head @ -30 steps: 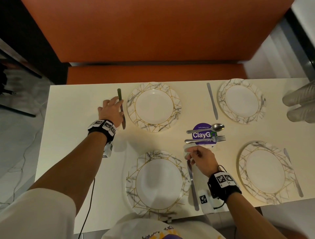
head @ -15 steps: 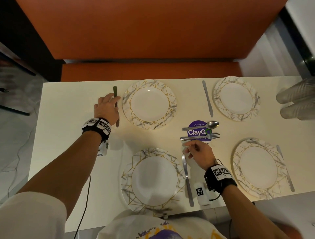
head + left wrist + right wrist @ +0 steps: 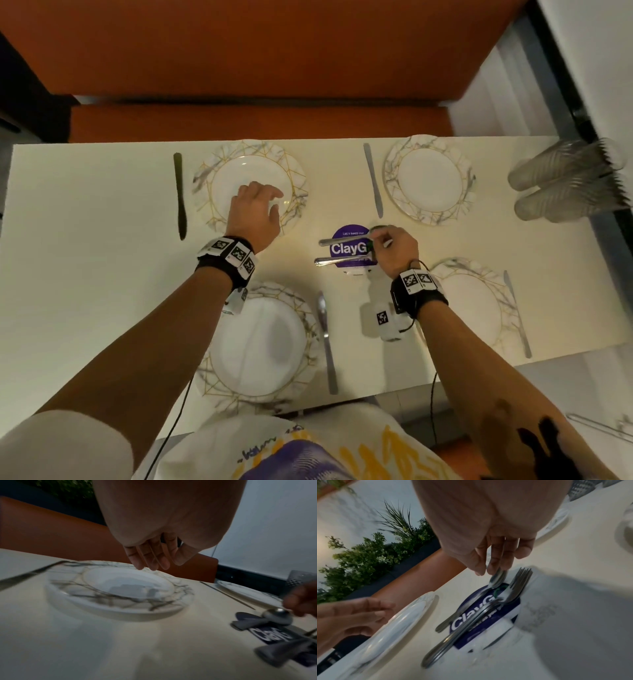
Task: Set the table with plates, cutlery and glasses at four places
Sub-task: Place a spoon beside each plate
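Four marbled plates sit on the white table (image 3: 85, 274), each with a knife beside it. My left hand (image 3: 270, 204) hovers open over the far left plate (image 3: 239, 161), its fingers (image 3: 149, 561) relaxed above the rim; the dark knife (image 3: 180, 195) lies free to its left. My right hand (image 3: 375, 238) pinches the bowl of a spoon (image 3: 497, 578) between thumb and forefinger. The spoon lies across a purple sticker (image 3: 346, 248), with stacked forks (image 3: 518, 582) just beside it. The near knife (image 3: 327, 342) rests right of the near left plate (image 3: 260, 342).
Clear glasses (image 3: 565, 181) lie stacked on their sides at the table's far right edge. An orange bench (image 3: 239, 120) runs along the far side. The far right plate (image 3: 430, 180) and near right plate (image 3: 472, 305) have knives (image 3: 373, 180) (image 3: 517, 315) beside them.
My left hand let go of the far left knife and moved right over the plate. My right hand left the near knife and moved up to the spoon's bowl.
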The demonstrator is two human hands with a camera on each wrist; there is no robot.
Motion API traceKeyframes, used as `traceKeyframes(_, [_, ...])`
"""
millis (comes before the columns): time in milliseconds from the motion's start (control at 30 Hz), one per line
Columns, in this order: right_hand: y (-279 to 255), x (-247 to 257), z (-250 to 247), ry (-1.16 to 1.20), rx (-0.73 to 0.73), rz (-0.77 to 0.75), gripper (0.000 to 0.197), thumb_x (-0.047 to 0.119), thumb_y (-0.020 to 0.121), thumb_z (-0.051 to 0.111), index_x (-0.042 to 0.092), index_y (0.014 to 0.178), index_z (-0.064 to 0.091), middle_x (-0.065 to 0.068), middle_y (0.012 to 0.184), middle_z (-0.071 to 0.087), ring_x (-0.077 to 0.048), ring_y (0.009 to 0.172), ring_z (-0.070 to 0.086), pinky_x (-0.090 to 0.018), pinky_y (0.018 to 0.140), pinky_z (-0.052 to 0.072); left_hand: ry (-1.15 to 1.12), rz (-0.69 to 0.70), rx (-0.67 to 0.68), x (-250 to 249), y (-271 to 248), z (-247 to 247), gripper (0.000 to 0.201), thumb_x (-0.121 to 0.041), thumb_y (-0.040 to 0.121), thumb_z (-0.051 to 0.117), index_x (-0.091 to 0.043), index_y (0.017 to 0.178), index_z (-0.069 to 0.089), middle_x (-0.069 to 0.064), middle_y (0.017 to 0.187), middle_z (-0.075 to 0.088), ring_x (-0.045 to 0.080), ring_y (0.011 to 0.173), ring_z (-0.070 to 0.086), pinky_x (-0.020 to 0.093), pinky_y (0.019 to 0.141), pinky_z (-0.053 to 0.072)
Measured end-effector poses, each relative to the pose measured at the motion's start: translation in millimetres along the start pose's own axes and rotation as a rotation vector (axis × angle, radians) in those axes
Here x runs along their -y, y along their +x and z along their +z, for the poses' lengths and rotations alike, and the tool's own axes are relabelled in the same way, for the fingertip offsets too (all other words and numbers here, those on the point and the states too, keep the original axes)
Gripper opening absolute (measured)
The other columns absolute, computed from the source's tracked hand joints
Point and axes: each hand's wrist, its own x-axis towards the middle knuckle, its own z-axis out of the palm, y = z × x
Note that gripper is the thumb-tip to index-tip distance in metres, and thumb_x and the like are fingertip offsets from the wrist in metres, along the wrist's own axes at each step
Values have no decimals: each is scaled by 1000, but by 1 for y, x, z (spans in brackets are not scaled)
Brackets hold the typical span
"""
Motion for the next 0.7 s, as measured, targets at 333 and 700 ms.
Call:
traceKeyframes(333, [45, -18, -8, -117, 78, 83, 22, 19, 89, 64, 21, 111, 63, -10, 117, 64, -30, 108, 60, -39, 93, 54, -97, 3, 162, -85, -1, 70, 21, -12, 96, 55, -17, 112, 68, 3, 102, 71, 25, 98, 61, 45, 87, 54])
traceKeyframes(700, [61, -18, -42, 160, 106, -19, 17, 11, 88, 65, 19, 99, 75, 5, 90, 71, -11, 84, 63, -7, 63, 40, -298, -208, 382, -141, 12, 96, 34, -21, 101, 51, -20, 132, 65, 1, 122, 72, 20, 112, 64, 34, 100, 52])
